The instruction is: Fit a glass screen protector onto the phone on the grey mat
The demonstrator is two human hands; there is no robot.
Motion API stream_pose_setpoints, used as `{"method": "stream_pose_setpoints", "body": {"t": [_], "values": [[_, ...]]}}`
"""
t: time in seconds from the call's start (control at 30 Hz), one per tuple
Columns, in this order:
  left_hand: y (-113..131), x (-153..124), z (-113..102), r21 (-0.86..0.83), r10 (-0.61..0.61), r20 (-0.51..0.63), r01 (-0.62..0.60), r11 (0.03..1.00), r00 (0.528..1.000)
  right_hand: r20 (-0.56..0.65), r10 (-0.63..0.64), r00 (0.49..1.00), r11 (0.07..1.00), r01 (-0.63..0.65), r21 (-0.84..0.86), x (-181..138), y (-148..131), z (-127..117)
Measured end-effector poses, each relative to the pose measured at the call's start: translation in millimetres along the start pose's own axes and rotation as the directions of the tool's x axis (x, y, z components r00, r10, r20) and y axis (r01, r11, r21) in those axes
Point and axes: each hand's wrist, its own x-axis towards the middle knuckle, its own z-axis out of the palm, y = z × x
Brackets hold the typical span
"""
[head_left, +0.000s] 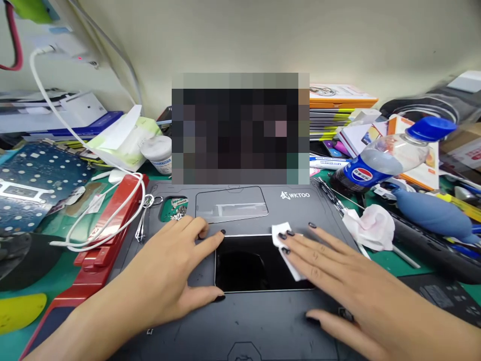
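A black smartphone [244, 265] lies flat on a dark grey work mat [240, 316], its glossy screen facing up. My left hand [169, 260] grips its left end, the index finger at the top corner and the thumb at the bottom corner. Across the right part of the screen, a folded white tissue [278, 233] is pinned under the fingertips of my right hand [334, 265]. These fingers are stretched nearly flat, with the thumb apart at the lower edge. The phone's right end is partly hidden beneath my right hand.
Left of the mat are a red tool [101, 225], a white cable [141, 200] and small metal tools [141, 220]. A bottle [379, 155], crumpled tissue [370, 228] and blue air blower [432, 210] crowd the right. Screws [178, 213] fill a tray recess; a pixelated block covers the back centre.
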Motion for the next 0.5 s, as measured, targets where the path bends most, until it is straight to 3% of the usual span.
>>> {"method": "stream_pose_setpoints", "body": {"t": [0.07,0.2,0.33,0.5], "values": [[-1.9,-1.4,2.7,0.009,-0.003,-0.015,0.004,1.000,1.000,0.006,0.020,1.000,1.000,-0.020,0.010,-4.2,1.0,-1.5],[-5.5,-4.5,7.3,0.015,0.012,-0.038,-0.011,1.000,0.999,0.066,-0.066,0.996,0.995,0.061,0.075,-9.0,-2.7,-4.1],[-7.7,-7.7,8.4,-0.001,0.035,-0.040,-0.036,0.999,0.999,0.048,0.017,0.999,0.997,-0.021,0.080,-3.6,-4.3,-7.6],[-8.5,-7.8,7.6,0.008,0.033,-0.019,-0.033,0.999,0.999,0.074,-0.037,0.997,0.972,0.019,0.234,-0.5,-4.0,-8.4]]}}
